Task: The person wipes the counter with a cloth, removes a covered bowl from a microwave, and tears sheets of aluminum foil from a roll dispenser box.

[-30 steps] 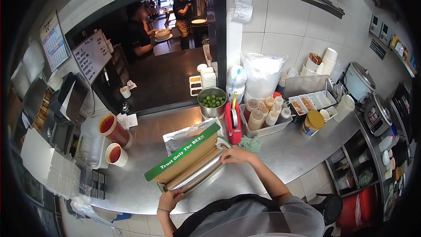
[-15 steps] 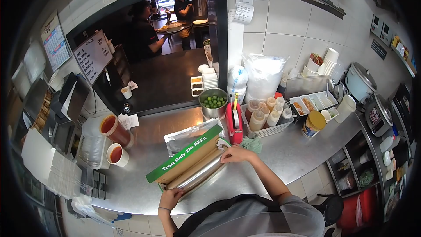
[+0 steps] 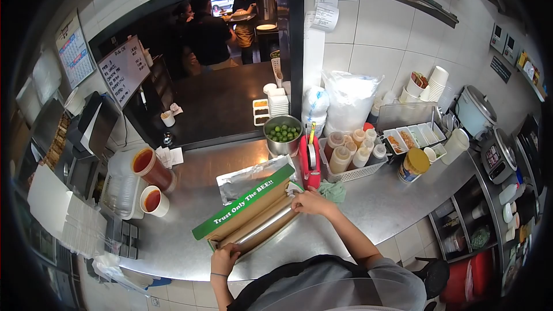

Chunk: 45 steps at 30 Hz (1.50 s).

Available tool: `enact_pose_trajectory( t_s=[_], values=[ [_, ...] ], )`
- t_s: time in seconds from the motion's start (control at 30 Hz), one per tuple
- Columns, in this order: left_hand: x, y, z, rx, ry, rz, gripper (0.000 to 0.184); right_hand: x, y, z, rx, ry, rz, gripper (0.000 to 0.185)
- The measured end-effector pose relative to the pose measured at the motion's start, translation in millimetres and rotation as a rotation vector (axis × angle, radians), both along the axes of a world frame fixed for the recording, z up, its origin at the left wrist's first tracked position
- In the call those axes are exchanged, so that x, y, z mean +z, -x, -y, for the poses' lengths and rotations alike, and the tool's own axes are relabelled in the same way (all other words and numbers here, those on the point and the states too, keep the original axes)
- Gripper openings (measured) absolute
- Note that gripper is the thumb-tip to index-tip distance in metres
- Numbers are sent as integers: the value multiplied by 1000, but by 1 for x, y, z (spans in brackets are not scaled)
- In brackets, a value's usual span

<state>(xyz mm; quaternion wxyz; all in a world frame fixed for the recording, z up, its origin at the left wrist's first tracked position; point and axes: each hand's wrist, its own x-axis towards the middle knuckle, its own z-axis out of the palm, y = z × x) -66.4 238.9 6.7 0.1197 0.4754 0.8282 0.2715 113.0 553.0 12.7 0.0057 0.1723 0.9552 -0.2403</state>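
A long cardboard box lies open on the steel counter, its green lid tipped back and lettered "Trust Only The BEE!!". Inside rests a shiny silver roll, which looks like foil. My left hand has its fingers closed at the roll's near left end. At the far right end, the fingers of my right hand pinch the roll by the box's edge. Just behind the lid lies a flat sheet of foil. Both fingertips are partly hidden by the box and the roll.
Behind the box stand a pot of green limes and a red tape dispenser. Sauce bottles fill a basket at right, beside a green cloth. Tubs of red sauce stand left. People show through the pass window.
The silver roll sits a little deeper in the box, with both hands still at its ends. Beyond the window people have shifted position. The view has turned slightly.
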Motion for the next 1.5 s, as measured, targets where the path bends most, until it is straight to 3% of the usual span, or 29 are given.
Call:
enact_pose_trajectory(
  t_s=[0.3,0.57,0.7,0.9,1.17,1.5],
  values=[
    [-14,6,2,14,-77,105,25,-7,2,-2,-23,55,-33,9],
    [-9,0,1,-3,-229,-100,24,-11,-1,0,25,-3,-151,7],
    [-11,1,2,-27,-230,-160,21,-10,-3,4,85,-108,-268,6],
    [-22,6,4,-55,-104,-72,30,-6,-6,8,85,-127,-230,6],
    [-8,-1,1,-16,-138,-61,17,-9,-5,9,67,-176,-202,6],
    [-8,1,1,-12,-134,-55,13,-3,-3,8,85,-234,-269,7]
  ],
)
